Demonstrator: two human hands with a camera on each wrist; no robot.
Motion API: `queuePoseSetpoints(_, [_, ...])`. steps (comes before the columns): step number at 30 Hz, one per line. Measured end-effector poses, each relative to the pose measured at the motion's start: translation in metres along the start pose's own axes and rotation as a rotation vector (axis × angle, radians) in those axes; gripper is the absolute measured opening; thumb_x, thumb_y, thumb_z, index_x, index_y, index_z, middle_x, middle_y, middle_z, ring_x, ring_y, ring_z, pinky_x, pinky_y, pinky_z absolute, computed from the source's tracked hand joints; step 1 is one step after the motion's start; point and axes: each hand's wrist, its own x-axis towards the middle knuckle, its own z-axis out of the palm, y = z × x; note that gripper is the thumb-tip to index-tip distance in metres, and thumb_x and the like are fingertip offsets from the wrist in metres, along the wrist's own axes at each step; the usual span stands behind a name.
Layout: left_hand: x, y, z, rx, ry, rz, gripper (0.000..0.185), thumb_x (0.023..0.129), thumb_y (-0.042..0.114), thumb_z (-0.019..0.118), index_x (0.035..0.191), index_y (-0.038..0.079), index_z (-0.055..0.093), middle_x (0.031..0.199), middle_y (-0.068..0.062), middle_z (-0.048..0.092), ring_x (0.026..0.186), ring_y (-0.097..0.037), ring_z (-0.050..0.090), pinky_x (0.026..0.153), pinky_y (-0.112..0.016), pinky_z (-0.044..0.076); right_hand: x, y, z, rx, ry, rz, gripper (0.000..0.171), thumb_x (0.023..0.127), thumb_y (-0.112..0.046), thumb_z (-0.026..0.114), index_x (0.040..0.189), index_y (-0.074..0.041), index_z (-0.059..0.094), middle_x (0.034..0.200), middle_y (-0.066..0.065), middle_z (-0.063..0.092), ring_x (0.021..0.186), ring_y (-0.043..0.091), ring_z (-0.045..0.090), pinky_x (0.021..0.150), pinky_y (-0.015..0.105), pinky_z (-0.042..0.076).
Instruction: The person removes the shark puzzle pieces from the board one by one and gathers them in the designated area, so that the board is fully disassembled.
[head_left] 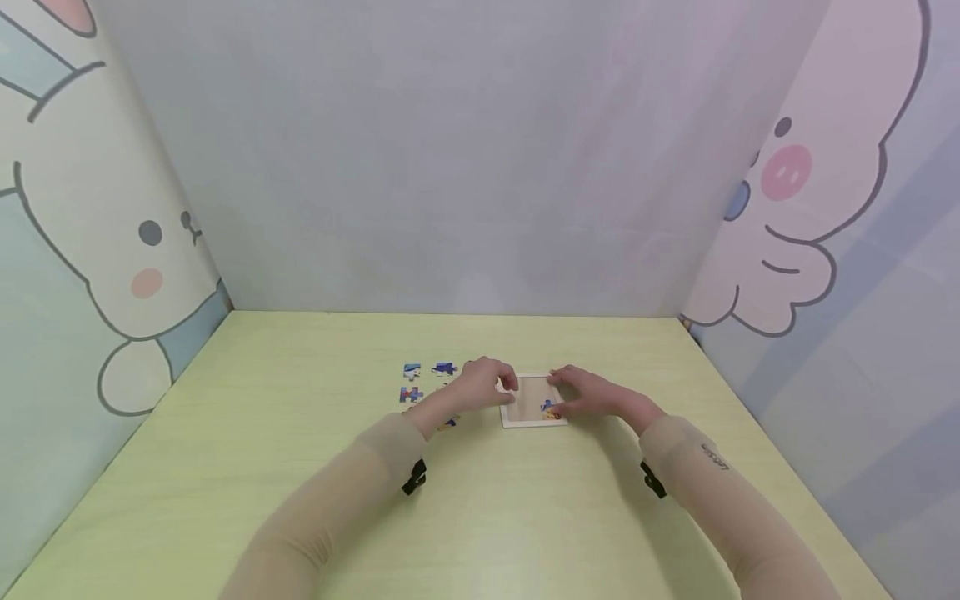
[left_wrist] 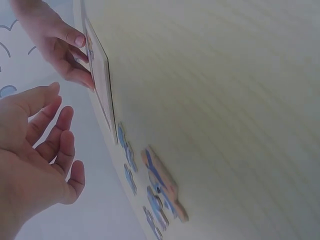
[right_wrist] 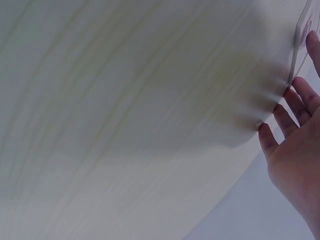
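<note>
A shallow puzzle tray with a white rim lies on the table, one colourful jigsaw piece in its lower right corner. My right hand is at the tray's right side, with the thumb near that piece. In the right wrist view, fingertips of the right hand touch the tray's edge and the tabletop. Over the tray's left edge hovers my left hand. Its fingers are loosely bent with nothing between them, as the left wrist view of the left hand shows.
Several loose jigsaw pieces lie on the table left of the tray, some hidden behind the left hand and forearm. The pale yellow table meets a light backdrop at its far edge. Cartoon-printed panels flank both sides.
</note>
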Motion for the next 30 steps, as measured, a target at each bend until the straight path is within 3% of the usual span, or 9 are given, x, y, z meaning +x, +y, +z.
queuePoseSetpoints(9, [0.018,0.009,0.024,-0.045,-0.058,-0.052,0.017,0.083,0.023,0.072,0.1,0.022,0.069,0.093,0.012,0.061,0.094,-0.009,0.051,0.097,-0.047,0.029,-0.004,0.006,-0.009,0.033,-0.073,-0.043,0.07,0.083,-0.039,0.071,0.14,-0.009,0.045,0.149,0.014,0.034,0.138,0.035,0.028,0.11,0.053,0.023])
queuePoseSetpoints(18, [0.027,0.017,0.034,-0.053,-0.12,-0.088,0.031,0.082,0.026,0.073,0.113,0.025,0.066,0.103,0.009,0.062,0.105,-0.014,0.048,0.1,-0.048,0.028,-0.004,0.015,-0.013,0.042,-0.101,-0.073,0.078,0.076,-0.041,0.076,0.141,-0.011,0.044,0.15,0.012,0.034,0.139,0.036,0.026,0.109,0.057,0.02])
queuePoseSetpoints(24, [0.029,0.019,0.037,0.049,-0.13,-0.07,0.044,0.079,0.028,0.074,0.122,0.025,0.063,0.104,0.008,0.061,0.102,-0.014,0.046,0.093,-0.043,0.032,-0.002,0.019,-0.012,0.048,-0.09,-0.106,0.082,0.073,-0.042,0.078,0.141,-0.011,0.044,0.15,0.013,0.033,0.139,0.038,0.025,0.109,0.058,0.018])
queuePoseSetpoints(30, [0.03,0.019,0.039,0.092,-0.151,-0.038,0.043,0.081,0.031,0.074,0.122,0.023,0.064,0.111,0.005,0.059,0.101,-0.013,0.045,0.089,-0.037,0.034,-0.003,0.021,-0.009,0.035,-0.07,-0.127,0.081,0.073,-0.042,0.078,0.14,-0.011,0.045,0.15,0.013,0.034,0.139,0.037,0.025,0.109,0.057,0.019])
